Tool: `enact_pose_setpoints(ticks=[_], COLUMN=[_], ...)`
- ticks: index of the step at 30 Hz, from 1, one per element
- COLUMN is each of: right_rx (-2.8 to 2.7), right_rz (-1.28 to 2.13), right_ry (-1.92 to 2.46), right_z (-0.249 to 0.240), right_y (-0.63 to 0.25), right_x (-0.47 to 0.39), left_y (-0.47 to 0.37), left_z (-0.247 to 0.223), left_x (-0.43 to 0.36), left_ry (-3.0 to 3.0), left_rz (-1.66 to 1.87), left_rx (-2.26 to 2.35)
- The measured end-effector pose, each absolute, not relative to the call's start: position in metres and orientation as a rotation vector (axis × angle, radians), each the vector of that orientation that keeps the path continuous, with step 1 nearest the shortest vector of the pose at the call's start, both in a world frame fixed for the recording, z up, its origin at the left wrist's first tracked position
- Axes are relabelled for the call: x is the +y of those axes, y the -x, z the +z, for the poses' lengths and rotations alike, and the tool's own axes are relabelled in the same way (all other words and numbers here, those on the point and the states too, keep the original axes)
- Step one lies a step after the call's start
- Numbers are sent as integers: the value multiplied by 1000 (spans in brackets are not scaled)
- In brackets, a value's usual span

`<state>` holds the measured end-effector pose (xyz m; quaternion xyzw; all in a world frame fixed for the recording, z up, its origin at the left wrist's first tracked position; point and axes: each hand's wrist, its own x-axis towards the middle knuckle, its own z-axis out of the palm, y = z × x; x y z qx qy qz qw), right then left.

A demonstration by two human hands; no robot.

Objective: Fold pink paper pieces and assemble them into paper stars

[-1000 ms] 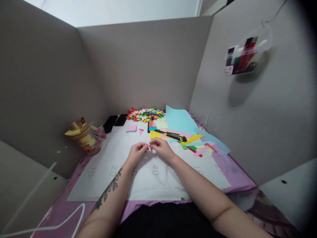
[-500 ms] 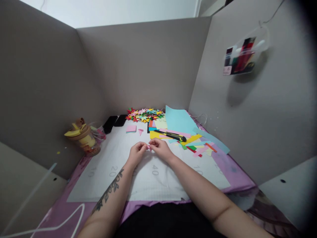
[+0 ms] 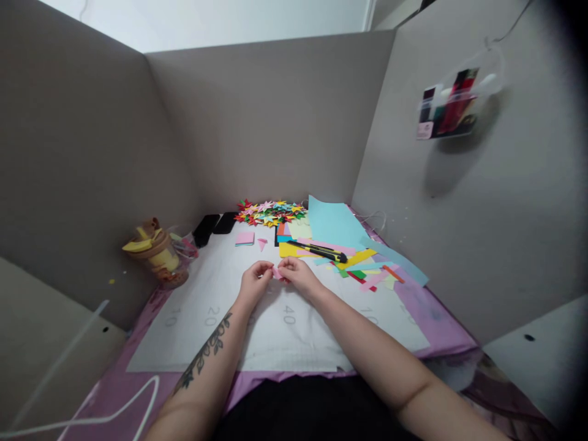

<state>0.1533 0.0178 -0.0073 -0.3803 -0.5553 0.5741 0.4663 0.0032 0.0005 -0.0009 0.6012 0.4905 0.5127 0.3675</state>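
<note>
A small, folded piece of pink paper is pinched in the fingertips of the left hand and the right hand over the middle of a white, number-printed paper mat, near whose far edge a heap of multicoloured folded-paper stars is piled.

Head view from above table, facing forward, down toward back panel; dark right edge perhaps vignetting.

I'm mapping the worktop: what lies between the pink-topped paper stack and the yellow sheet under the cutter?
In the head view, a small pink paper piece lies between the pink-topped stack and the yellow sheet.
</note>
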Motion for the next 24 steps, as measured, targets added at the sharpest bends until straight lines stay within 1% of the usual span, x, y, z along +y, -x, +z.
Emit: enact_pose_setpoints(ticks=[7, 10, 12, 19, 24], right_rx=[-1492, -1478, -1452, -1030, -996], right_rz=[1383, 1291, 1287, 1606, 1621], right_ry=[812, 851, 896, 905, 849], right_z=[-4, -4, -4, -7, -6], right_y=[-150, -148, -148, -149, -151], right_x=[12, 12, 13, 19, 18], left_y=[-1, -1, -1, -3, -4], left_z=[2, 2, 1, 0, -2], left_x=[-1, -1, 0, 2, 1], left_ry=[-1498, -1535, -1521, -1393, -1406], left_rz=[1327, 1320, 1323, 1381, 1363], left_rx=[1368, 1361, 1346, 1260, 1200])
